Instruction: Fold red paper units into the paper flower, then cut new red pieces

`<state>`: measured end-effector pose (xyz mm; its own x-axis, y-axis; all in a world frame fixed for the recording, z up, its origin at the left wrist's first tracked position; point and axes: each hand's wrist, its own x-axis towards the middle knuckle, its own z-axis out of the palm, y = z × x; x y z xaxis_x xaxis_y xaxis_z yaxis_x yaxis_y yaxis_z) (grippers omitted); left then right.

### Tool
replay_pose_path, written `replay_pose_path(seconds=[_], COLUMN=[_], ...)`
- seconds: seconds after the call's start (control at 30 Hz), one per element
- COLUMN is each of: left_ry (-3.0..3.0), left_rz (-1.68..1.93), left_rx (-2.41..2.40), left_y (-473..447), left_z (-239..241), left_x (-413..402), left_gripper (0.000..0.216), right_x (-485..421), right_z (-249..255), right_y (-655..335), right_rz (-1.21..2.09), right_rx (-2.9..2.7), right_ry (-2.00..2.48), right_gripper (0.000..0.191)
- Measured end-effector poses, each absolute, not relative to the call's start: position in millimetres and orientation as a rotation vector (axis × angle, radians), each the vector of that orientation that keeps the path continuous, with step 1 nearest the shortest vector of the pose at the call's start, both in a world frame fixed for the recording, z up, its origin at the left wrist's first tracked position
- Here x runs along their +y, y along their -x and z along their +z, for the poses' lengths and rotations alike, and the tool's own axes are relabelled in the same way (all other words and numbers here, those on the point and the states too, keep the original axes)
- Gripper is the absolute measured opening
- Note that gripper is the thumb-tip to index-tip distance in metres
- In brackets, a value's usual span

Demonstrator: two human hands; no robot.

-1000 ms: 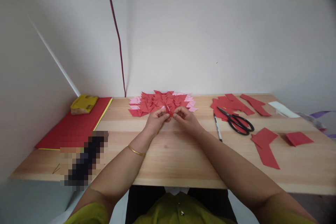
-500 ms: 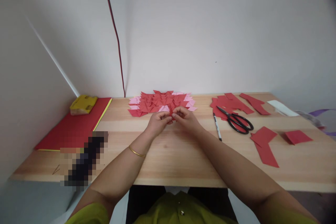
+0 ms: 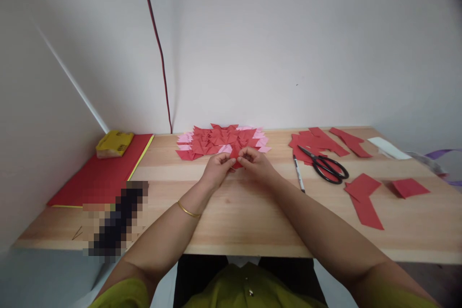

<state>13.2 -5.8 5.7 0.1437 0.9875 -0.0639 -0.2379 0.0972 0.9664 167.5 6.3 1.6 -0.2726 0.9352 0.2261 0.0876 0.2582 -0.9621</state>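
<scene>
Between my fingertips, over the middle of the wooden table (image 3: 234, 221), is a small piece of red paper (image 3: 236, 163), partly covered by my fingers. My left hand (image 3: 217, 169) pinches it from the left, and my right hand (image 3: 256, 163) pinches it from the right, thumbs close together. Just beyond my hands lies a pile of folded red and pink paper pieces (image 3: 207, 142) with pointed tips. The paper's exact folds are too small to make out.
Black-handled scissors (image 3: 327, 168) rest on red paper scraps (image 3: 317, 142) at the right, beside a marker pen (image 3: 298, 173). Nearer are cut red pieces (image 3: 366, 202) and a folded one (image 3: 411, 187). A yellow packet (image 3: 115, 143) sits on red sheets (image 3: 97, 178) at the left.
The red paper between my fingers shows wider and flatter than before, with more of it visible below the fingertips. My hands have barely shifted; everything else lies as it was.
</scene>
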Motion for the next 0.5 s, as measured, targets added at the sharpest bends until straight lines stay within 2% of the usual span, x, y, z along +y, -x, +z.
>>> replay_pose_path(seconds=[0.23, 0.5], left_ry=[-1.028, -1.162], left_rz=[1.263, 1.215], left_rx=[1.036, 1.012], left_y=[-14.5, -14.6], left_z=[9.6, 8.0], left_x=[-6.1, -7.8], left_gripper=[0.023, 0.022], right_x=[4.1, 5.0], right_z=[3.4, 2.9], right_y=[-166.2, -166.4], right_rz=[1.286, 1.253], right_rx=[-1.496, -1.467], right_ry=[0.837, 0.847], right_gripper=[0.031, 0.027])
